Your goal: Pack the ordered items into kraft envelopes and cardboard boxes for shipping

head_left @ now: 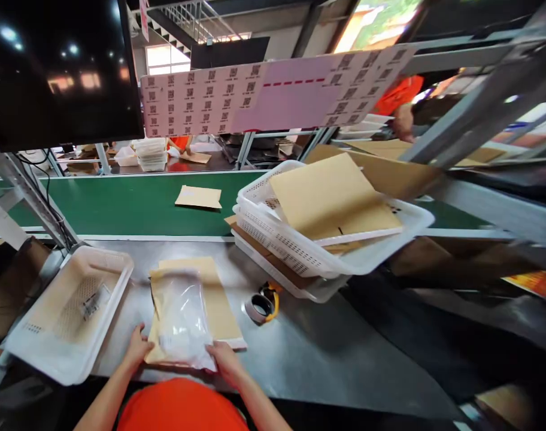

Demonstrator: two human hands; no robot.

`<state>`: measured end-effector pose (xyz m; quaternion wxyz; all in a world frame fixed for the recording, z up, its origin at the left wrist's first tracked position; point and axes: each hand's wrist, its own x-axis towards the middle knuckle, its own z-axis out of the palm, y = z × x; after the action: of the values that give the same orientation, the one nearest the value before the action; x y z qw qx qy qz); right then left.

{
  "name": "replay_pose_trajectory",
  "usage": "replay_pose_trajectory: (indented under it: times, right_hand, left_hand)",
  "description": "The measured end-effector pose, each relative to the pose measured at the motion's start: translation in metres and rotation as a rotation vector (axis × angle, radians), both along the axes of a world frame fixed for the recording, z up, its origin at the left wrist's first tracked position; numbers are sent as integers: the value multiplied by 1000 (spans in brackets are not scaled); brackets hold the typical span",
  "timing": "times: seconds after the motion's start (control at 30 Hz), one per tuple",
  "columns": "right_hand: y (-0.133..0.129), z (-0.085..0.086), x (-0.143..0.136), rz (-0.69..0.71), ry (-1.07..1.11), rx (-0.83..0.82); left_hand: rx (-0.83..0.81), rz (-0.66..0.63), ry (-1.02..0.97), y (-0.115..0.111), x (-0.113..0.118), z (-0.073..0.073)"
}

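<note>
Clear plastic bag (182, 323) lies on a kraft envelope (219, 302) on the steel table (318, 347); left hand (137, 348) grips the envelope's near edge, right hand (225, 358) pinches the bag's corner. White tray (39, 353) sits left, tape roll (260, 306) farther back.

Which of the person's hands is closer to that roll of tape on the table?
Right. The right hand grips the plastic bag's corner just below-left of the tape roll; the left hand is beyond the bag.

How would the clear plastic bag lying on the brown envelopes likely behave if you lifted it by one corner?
The clear plastic bag looks thin and crinkled, so it would probably sag limply. Its glossy film may slide easily over the brown envelopes beneath. It seems light: the left hand and right hand touch only its near edge.
</note>
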<state>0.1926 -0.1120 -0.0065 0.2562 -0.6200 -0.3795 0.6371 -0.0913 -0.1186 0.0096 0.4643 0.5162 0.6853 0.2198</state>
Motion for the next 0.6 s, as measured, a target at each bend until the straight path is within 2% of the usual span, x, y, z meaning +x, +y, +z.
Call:
replay_pose_trajectory:
  times: [0.07, 0.17, 0.33, 0.43, 0.5, 0.53, 0.6]
  right_hand:
    - [-13, -10, 2, -41, -16, -34]
    - [-25, -16, 5, -57, -33, -51]
    - [-32, -21, 15, -3, -44, -26]
    - [-33, -25, 24, -19, -119, 6]
    - [-35, -30, 32, -41, -178, 20]
    - [-37, -32, 37, -38, -215, 58]
    - [-43, -38, 48, 22, -310, 253]
  left_hand:
    - [-73, 71, -7, -14, 0, -12]
    - [-122, 154, -26, -25, -6, -21]
    - [-152, 298, -85, -39, -14, -30]
    - [-185, 393, -113, -50, -18, -34]
    - [-123, 335, -7, -59, -22, -38]
    - [-45, 252, 86, -65, -24, -41]
    - [164, -13, 322, -77, -27, -50]
